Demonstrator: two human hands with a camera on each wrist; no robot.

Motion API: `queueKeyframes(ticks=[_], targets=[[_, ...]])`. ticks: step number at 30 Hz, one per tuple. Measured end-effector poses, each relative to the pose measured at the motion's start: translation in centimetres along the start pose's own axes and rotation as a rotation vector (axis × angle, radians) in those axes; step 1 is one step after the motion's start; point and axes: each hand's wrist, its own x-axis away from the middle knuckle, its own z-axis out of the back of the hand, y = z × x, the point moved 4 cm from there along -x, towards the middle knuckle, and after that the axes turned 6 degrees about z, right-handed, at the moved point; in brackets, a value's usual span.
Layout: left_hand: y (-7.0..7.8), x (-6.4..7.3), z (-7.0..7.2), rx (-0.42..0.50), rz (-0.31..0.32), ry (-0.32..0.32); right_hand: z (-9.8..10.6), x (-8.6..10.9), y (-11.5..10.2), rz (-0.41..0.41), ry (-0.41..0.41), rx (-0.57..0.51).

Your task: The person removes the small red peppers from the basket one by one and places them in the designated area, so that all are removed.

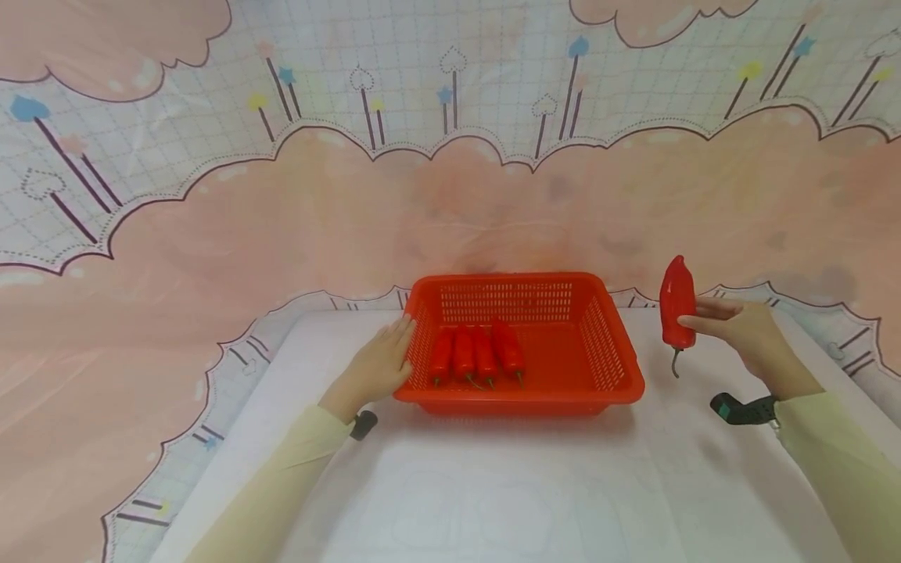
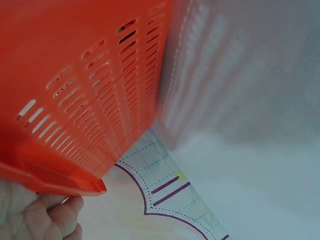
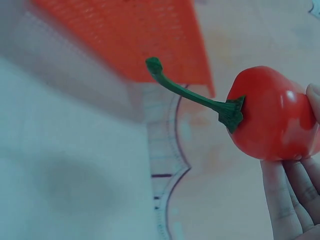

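Observation:
My right hand [image 1: 749,332] holds a long red pepper [image 1: 678,305] above the table, to the right of the basket. Thumb and fingers pinch its sides; the tip points up and the green stem [image 3: 192,96] hangs down in the head view. My left hand [image 1: 376,363] rests against the left rim of a red plastic basket [image 1: 507,396], its fingers extended along the edge. Inside, several red peppers [image 1: 484,356] lie side by side in the left half, stems toward me. In the left wrist view, the left fingers [image 2: 65,215] lie right at the rim.
The basket stands on a white-covered table [image 1: 507,485] near its back edge. Behind it hangs a patterned cloth [image 1: 493,211] with pink clouds. Dark wrist devices show below the left wrist and at the right wrist [image 1: 742,409].

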Motion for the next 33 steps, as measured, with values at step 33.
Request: queueKeyframes(ticks=[33], targets=[[-0.1, 0.0, -0.2, 0.009, -0.007, 0.017, -4.0, -1.4, 6.1, -0.207, -0.197, 0.091]])
